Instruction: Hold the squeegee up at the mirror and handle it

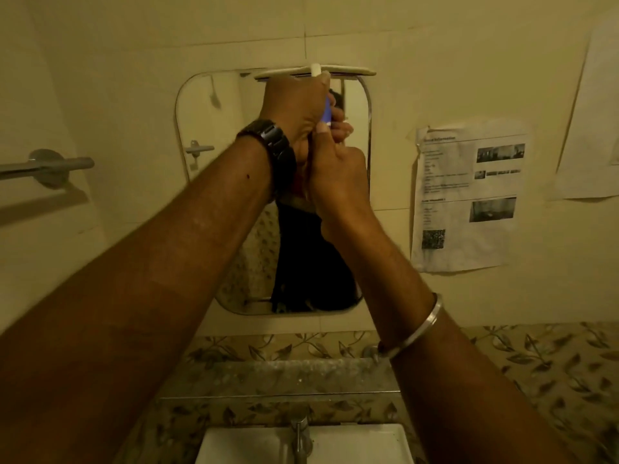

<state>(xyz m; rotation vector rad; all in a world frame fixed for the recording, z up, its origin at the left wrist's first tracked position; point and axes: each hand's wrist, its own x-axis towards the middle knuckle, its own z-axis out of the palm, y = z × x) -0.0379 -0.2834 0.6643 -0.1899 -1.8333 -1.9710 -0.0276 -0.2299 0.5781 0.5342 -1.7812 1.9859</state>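
- The left hand [294,112], with a dark watch [271,142] on its wrist, has its fingers curled round a blue-and-white tube [326,110] and holds it upright at the 12 o'clock part of the view, in front of the mirror [207,128].
- The tube's white cap end [315,69] pokes out above the fist and reaches the small white shelf [351,71] fixed over the mirror's top edge; any lettering on the tube is hidden by the fingers.
- The right hand [335,165], with a metal bangle [418,326] on its wrist, sits just under the left one, touching it, its thumb and fingers curled in against the tube's lower end; whether they actually pinch the tube I cannot tell.
- At 3 o'clock a printed paper notice [469,195] is stuck to the tiled wall; it carries small photos and a square code, and its heading and lines are too blurred to read.
- A second plain sheet [593,128] hangs at 2 o'clock.
- A metal towel bar [47,167] juts from the wall at 9 o'clock.
- At 6 o'clock a white basin [351,443] with a metal tap [299,433] sits below a speckled stone surface [268,376]; nothing can be seen in the basin's visible part.
- Leaf-patterned tiles [536,363] run behind the basin.
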